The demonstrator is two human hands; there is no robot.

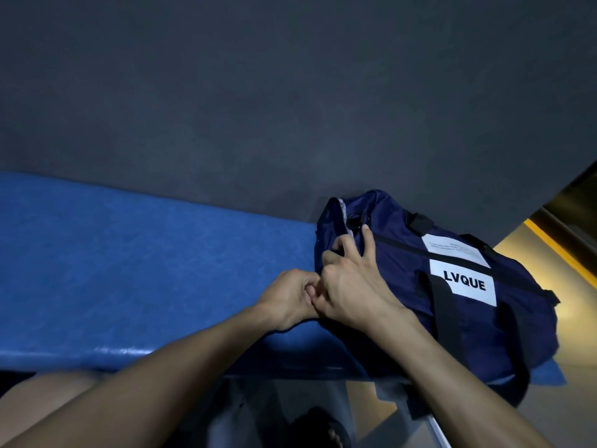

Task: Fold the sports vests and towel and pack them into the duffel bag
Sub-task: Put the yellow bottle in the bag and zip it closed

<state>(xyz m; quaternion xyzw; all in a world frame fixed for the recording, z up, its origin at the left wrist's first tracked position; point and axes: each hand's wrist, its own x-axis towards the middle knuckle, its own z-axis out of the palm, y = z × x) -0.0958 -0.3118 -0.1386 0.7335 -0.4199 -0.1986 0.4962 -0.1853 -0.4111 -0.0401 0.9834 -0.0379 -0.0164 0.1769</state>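
Dark grey wall fills the upper part of my view, and under it the blue padded bench runs from the left side to the right. On the right end of this bench lies the navy duffel bag, with its far side against the wall. The bag has a black zipper line along its top, black straps, and two white labels; the nearer label reads "LVQUE". At the left end of the bag the opening shows a little light grey cloth inside. My right hand rests on this left end of the bag, the fingers curled and gripping the fabric beside the opening, one finger stretched toward the zipper. My left hand is just beside it, touching it, with fingers curled and pinching the edge of the bag at the corner. Below the bench I see my bare knee.
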